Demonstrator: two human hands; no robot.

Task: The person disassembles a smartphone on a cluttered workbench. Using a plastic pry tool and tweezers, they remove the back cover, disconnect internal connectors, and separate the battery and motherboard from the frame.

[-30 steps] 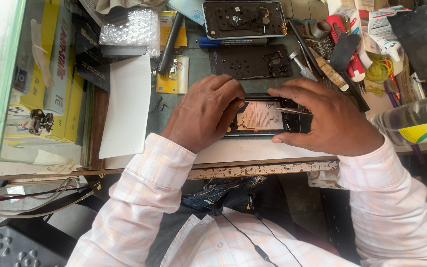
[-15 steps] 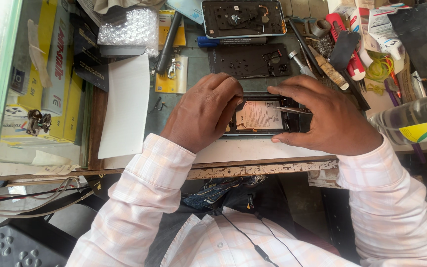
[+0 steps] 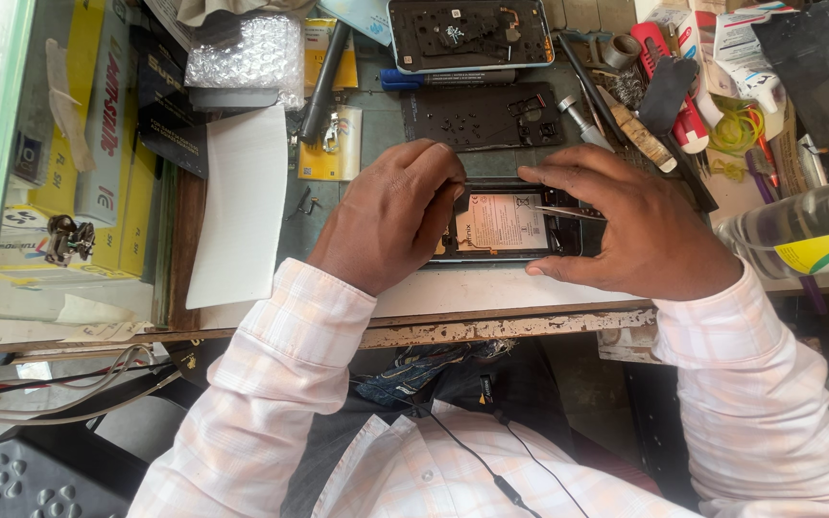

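Starting at the left edge, yellow cartons [image 3: 98, 163] stand stacked behind a glass pane, out of the working area. Beside them a white sheet of paper [image 3: 240, 206] lies flat on the bench, and a wad of bubble wrap [image 3: 247, 53] sits above it, pushed back where it does not crowd the hands. A dark pen-like tool [image 3: 323, 82] lies at a slant next to a small yellow packet [image 3: 333, 144].

Near the middle, the left hand [image 3: 390, 216] is curled, its fingers bent down onto the left end of the opened phone [image 3: 506, 225], which lies flat at the front edge of the bench with its back off and its pale battery showing. The hand seems to pin the phone down so it cannot slide; whether the fingertips pinch anything small I cannot tell. Above the phone lie a black inner plate [image 3: 486, 117] and another opened handset [image 3: 467, 34], set aside within easy reach.

The right hand [image 3: 640, 230] rests over the phone's right end, fingers spread partly open, with thin metal tweezers [image 3: 568, 213] held under them and pointing left across the battery, likely for steady aim. Farther right, a red-handled tool [image 3: 688, 120] and a clear plastic bottle [image 3: 798, 230] lie among the clutter.
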